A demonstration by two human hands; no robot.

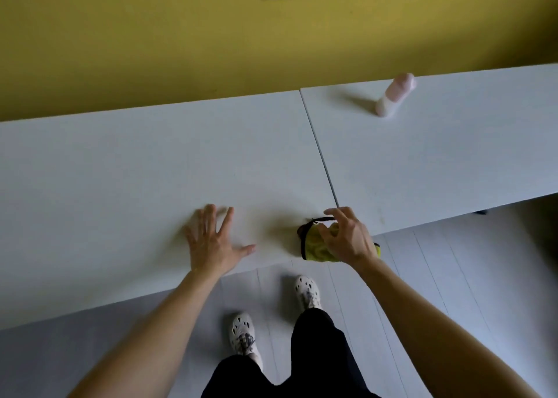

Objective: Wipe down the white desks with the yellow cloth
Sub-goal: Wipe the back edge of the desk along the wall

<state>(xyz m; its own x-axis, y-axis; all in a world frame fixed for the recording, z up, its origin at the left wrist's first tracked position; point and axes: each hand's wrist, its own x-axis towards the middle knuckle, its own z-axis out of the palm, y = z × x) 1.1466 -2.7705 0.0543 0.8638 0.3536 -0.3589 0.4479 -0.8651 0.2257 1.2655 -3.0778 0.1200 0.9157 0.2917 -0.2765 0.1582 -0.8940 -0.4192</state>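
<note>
Two white desks stand side by side, the left desk [120, 171] and the right desk [437, 162], with a thin seam between them. A crumpled yellow cloth [314, 245] with a dark edge lies at the front edge of the left desk, near the seam. My right hand [347, 237] is over the cloth, its fingers curled and spread, touching the cloth's top; whether they pinch it is unclear. My left hand [211, 240] lies flat on the left desk, fingers spread, a little left of the cloth.
A pale pink bottle [394, 95] stands on the right desk near the yellow wall [181, 50]. My feet in white shoes [244, 337] stand on the grey floor just in front of the desk edge.
</note>
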